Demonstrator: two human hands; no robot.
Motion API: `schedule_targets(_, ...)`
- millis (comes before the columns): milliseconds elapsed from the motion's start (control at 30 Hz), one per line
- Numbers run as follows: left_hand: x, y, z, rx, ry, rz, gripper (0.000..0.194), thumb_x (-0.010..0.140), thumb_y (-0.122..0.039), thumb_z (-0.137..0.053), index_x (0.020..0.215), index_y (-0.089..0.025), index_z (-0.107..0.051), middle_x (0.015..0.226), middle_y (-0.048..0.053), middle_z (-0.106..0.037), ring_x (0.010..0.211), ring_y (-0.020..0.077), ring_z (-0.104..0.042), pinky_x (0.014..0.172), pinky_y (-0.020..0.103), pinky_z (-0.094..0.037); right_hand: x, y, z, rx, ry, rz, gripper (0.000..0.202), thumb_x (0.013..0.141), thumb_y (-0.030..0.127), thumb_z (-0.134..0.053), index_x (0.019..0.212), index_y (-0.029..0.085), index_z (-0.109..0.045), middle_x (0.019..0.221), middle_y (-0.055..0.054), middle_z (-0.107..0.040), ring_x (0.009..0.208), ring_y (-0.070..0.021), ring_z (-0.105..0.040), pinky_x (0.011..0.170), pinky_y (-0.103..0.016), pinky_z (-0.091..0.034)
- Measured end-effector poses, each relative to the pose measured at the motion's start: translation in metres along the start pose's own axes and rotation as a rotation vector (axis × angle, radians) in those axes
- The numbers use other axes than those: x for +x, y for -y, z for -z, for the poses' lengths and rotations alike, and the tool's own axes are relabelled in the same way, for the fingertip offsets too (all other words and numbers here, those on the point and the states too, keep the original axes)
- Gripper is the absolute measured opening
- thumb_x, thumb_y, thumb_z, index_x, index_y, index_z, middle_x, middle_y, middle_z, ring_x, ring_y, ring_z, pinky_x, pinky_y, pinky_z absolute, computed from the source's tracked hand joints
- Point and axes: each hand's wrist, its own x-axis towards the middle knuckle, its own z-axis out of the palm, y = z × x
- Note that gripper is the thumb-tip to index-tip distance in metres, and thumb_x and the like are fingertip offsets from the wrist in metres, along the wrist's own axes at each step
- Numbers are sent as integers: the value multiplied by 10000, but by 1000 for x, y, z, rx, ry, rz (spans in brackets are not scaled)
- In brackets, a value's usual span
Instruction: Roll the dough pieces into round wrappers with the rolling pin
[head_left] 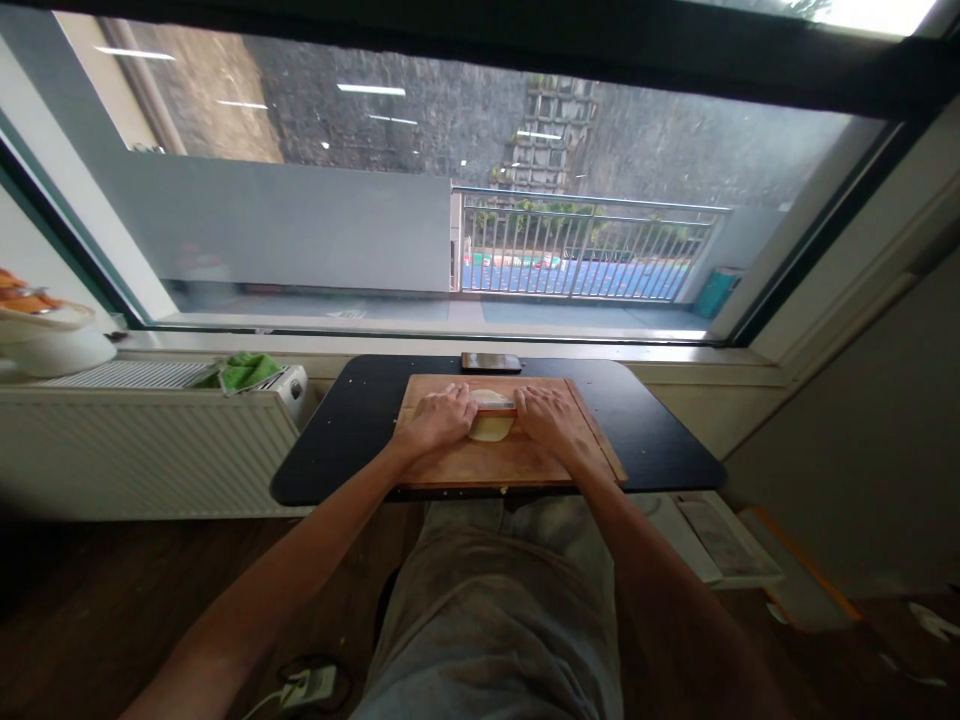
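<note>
A flat piece of pale dough (491,430) lies on a wooden cutting board (480,468). Across the dough runs a rolling pin (496,408), of which only the short middle part shows. My left hand (441,414) is curled over its left end, and my right hand (549,412) covers the right end in the same way. Dough shows on both the near and far sides of the pin. The fingers hide both ends of it.
The board sits on a black table (660,440) against the window. A phone-like flat object (490,362) lies at its back edge. On the left stand a white radiator (150,440) with a green cloth (249,371) on it. A power strip (309,687) is on the floor.
</note>
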Motion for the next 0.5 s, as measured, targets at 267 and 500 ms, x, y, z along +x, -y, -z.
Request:
schedule_targets(267, -7, -12, 4, -18, -40, -24, 581, 1146, -490, -307, 1492, -150, -627, 1528, 187, -676, 1431, 316, -634, 1206, 414, -465, -22, 12, 7, 75, -49, -146, 548, 1196, 373, -229, 1282, 146, -720, 1333, -201, -762, 1260, -298, -677, 1141, -396, -430)
schedule_targets(500, 3, -16, -1, 20, -98, -72, 501, 1158, -431, -318, 1360, -169, -694, 1358, 162, -759, 1333, 296, -674, 1195, 456, -474, -41, 24, 6, 157, -57, -229, 528, 1198, 375, -285, 1424, 68, -651, 1394, -228, -745, 1305, -274, -689, 1125, -344, -446)
